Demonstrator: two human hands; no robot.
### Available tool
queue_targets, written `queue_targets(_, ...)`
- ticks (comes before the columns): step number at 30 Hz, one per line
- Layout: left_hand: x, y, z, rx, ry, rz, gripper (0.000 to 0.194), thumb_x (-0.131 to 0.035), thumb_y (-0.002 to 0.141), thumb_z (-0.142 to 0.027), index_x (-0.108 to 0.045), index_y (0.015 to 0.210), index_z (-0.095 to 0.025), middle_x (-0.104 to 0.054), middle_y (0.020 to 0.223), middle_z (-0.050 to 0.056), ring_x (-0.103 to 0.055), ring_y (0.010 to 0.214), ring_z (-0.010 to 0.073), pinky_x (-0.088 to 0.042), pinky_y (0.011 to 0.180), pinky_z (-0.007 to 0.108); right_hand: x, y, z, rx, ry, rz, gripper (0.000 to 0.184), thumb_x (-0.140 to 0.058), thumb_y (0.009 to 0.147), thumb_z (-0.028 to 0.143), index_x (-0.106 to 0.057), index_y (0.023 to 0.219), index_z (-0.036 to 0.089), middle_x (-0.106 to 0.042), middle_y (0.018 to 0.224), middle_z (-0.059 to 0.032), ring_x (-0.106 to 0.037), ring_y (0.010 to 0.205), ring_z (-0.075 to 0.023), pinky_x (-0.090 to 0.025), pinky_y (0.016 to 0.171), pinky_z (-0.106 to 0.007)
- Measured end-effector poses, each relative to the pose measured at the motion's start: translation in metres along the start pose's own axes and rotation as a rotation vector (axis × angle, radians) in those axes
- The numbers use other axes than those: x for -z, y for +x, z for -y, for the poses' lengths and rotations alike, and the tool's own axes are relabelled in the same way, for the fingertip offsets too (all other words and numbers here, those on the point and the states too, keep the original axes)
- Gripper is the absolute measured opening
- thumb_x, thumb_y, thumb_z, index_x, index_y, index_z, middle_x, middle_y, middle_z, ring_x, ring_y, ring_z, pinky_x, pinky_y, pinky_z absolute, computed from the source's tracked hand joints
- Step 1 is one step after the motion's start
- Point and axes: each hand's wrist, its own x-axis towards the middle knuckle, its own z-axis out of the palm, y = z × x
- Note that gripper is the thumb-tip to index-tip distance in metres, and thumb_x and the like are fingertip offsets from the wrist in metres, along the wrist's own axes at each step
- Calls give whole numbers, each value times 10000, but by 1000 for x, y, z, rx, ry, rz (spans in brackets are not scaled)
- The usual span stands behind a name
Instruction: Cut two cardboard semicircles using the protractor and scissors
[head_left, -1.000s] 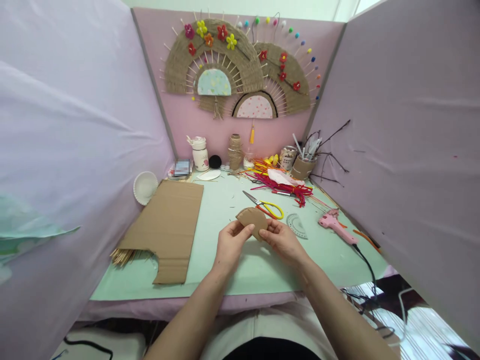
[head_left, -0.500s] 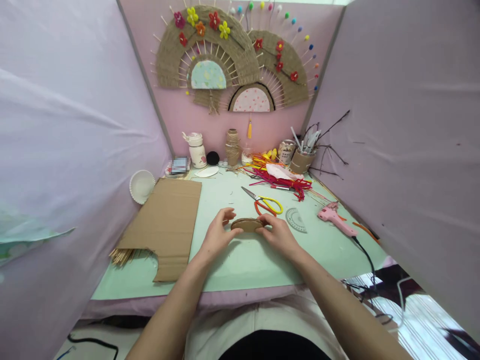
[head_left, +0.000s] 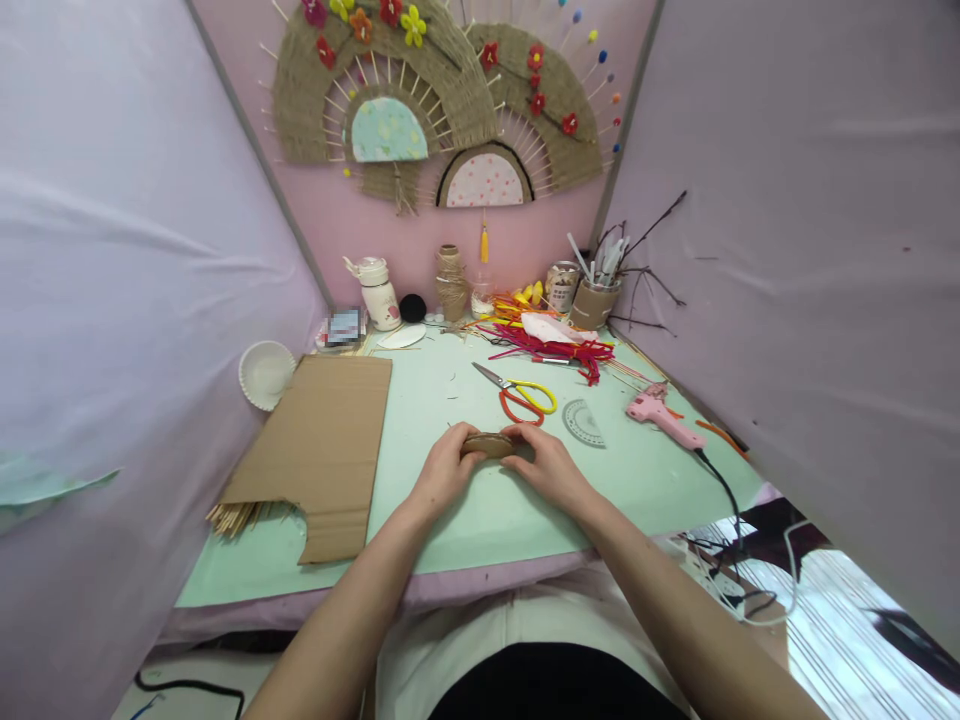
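Note:
A small piece of brown cardboard [head_left: 488,446] is held between my two hands, just above the green table cover. Its curved edge faces me, so little of its flat face shows. My left hand [head_left: 448,468] grips the left end with thumb and fingers. At the other end, my right hand [head_left: 546,462] pinches it the same way. Scissors [head_left: 517,392] with one yellow and one red handle lie just beyond the hands. A clear protractor [head_left: 583,424] rests to the right of them.
On the left lies a large cardboard sheet [head_left: 330,440] over thin sticks [head_left: 238,516], near a white bowl [head_left: 267,375]. A pink glue gun [head_left: 664,416] with a cord sits at right. Along the back stand a bottle [head_left: 380,297], twine [head_left: 451,285] and red strips [head_left: 555,348].
The cardboard piece has tipped from showing its flat fan-shaped face to nearly edge-on. My left hand opened off it half a second ago and now grips its left end. The view has tilted downward.

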Motion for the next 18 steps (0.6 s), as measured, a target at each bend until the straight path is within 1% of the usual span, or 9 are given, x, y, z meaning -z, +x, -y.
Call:
queue_targets(4, -2, 0, 3, -17, 43, 9, 112, -524, 798, -139, -548, 883, -208, -631, 883, 17, -579, 834, 188, -452, 750, 315, 1, 0, -2, 5, 8, -18, 264, -616, 767, 151, -619, 1028, 192, -690, 1016, -54, -629, 951, -206, -469, 875, -362)
queue_targets(7, -1, -1, 1, -39, 83, 16, 120, -498, 816, -127, -543, 899, -200, -630, 890, 26, -577, 836, 185, -454, 750, 309, 2, 4, 2, 25, 14, -25, 257, -619, 769, 146, -623, 1021, 197, -683, 1013, -58, -617, 958, -214, -457, 882, -371)
queue_targets(10, 5, -2, -9, -82, 141, 41, 124, -487, 822, -122, -555, 893, -199, -624, 895, 38, -571, 853, 198, -453, 774, 328, 3, 8, 11, 57, 33, -12, 246, -638, 749, 124, -643, 979, 212, -678, 1004, -64, -588, 976, -231, -433, 892, -379)
queue_targets(13, 18, 1, -25, -120, 194, 71, 92, -515, 824, -147, -580, 858, -204, -627, 876, 47, -577, 889, 227, -453, 827, 368, 3, 12, 18, 65, 82, -3, 148, -648, 726, 114, -656, 834, 215, -676, 876, -48, -576, 911, -231, -425, 864, -370)
queue_targets(14, 23, 3, -29, -125, 210, 71, 99, -524, 824, -153, -589, 881, -204, -634, 887, 53, -585, 908, 235, -455, 841, 380, 2, 13, 19, 56, 108, -11, 110, -649, 728, 128, -653, 799, 212, -671, 839, -42, -576, 880, -226, -428, 847, -365)
queue_targets(15, 27, 5, -34, -126, 216, 61, 142, -543, 818, -157, -594, 942, -202, -644, 931, 62, -593, 941, 240, -458, 860, 387, 1, 14, 19, 41, 140, -24, 75, -648, 736, 152, -650, 784, 208, -669, 814, -37, -579, 848, -219, -436, 826, -359)
queue_targets(16, 31, 7, -37, -123, 191, 40, 241, -578, 801, -164, -584, 1039, -200, -650, 1005, 75, -597, 989, 243, -459, 885, 392, -1, 15, 18, 22, 181, -36, 50, -643, 747, 183, -650, 792, 203, -671, 803, -34, -588, 818, -212, -448, 797, -352)
queue_targets(18, 35, 10, -39, -95, 15, -15, 523, -680, 739, -190, -505, 1231, -204, -630, 1164, 98, -595, 1078, 240, -458, 935, 388, -6, 17, 14, -17, 278, -49, 111, -628, 770, 254, -652, 855, 187, -689, 805, -35, -618, 772, -203, -477, 734, -336)
